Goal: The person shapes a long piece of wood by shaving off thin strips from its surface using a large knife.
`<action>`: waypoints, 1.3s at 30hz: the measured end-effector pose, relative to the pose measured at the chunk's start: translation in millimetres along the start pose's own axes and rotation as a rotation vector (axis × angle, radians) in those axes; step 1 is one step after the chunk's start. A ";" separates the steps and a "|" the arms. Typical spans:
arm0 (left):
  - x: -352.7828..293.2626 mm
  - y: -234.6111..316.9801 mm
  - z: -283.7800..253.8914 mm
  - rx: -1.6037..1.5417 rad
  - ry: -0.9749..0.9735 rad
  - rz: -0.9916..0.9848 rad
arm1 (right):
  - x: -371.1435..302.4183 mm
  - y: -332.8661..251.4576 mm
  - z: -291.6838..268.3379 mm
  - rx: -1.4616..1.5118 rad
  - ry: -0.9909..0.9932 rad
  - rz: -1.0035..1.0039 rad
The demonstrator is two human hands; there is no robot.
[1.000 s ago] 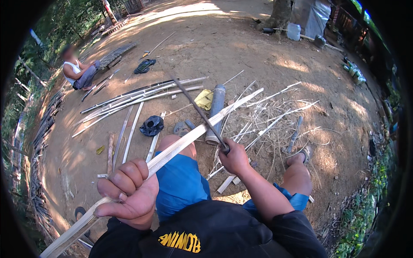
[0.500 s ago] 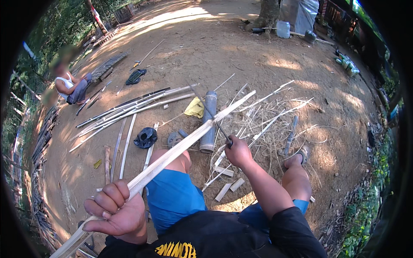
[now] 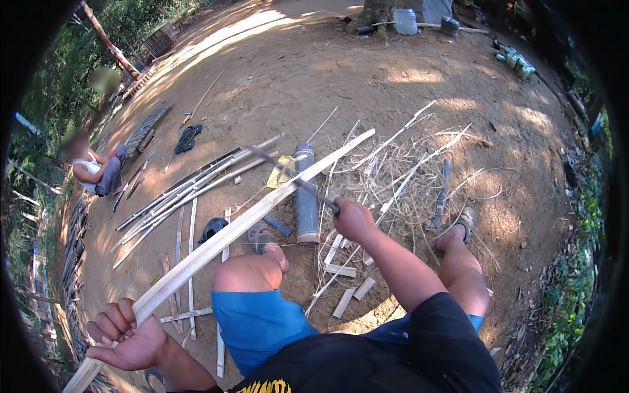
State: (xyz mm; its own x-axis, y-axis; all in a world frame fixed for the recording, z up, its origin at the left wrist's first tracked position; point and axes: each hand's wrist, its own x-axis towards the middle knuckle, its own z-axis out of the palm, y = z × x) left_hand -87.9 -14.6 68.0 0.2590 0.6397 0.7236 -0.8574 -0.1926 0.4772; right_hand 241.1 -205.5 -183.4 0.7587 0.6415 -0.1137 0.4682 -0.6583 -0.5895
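A long pale split bamboo strip [image 3: 208, 255] runs slantwise from the lower left to the middle. My left hand [image 3: 131, 337] is closed round it near its lower end. In my right hand [image 3: 355, 221] is a long dark-bladed knife [image 3: 320, 196], its handle mostly hidden by my fist. The blade lies across the strip toward its far end; whether it is cutting in, I cannot tell. Beneath that end stands out a thick grey bamboo section [image 3: 306, 219] on the ground, with a yellow cloth [image 3: 278, 173] beside it.
Fibrous shavings [image 3: 409, 177] and cut bamboo pieces [image 3: 343, 302] litter the dirt around my feet. Several long bamboo strips [image 3: 196, 185] lie at the left, near a black plastic bag [image 3: 213, 228]. Farther left another person [image 3: 93, 171] sits by slippers [image 3: 188, 137].
My left hand has drawn back down and left with the strip. The knife has swung to a flatter slant, and my right hand has shifted slightly left. The whole view has tilted down a little.
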 end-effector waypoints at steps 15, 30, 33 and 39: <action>66.2 -0.5 -40.5 0.067 -0.099 -0.084 | 101.4 91.4 -13.4 0.039 -0.015 0.243; 137.3 -4.5 -142.5 0.214 -0.002 -0.167 | 164.9 101.9 -12.9 0.053 -0.140 0.161; 147.8 -0.5 -160.1 0.233 0.036 -0.159 | 155.8 42.4 -14.4 -0.096 -0.324 -0.078; 159.5 -10.9 -158.0 0.161 -0.087 -0.209 | 216.8 197.0 1.8 -0.039 -0.121 0.301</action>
State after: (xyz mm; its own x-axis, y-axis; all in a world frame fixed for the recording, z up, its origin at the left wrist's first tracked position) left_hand -107.5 207.1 99.4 0.4656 0.6133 0.6380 -0.7018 -0.1833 0.6884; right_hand 496.9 -195.4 -325.6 0.8072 0.4566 -0.3741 0.2498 -0.8384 -0.4844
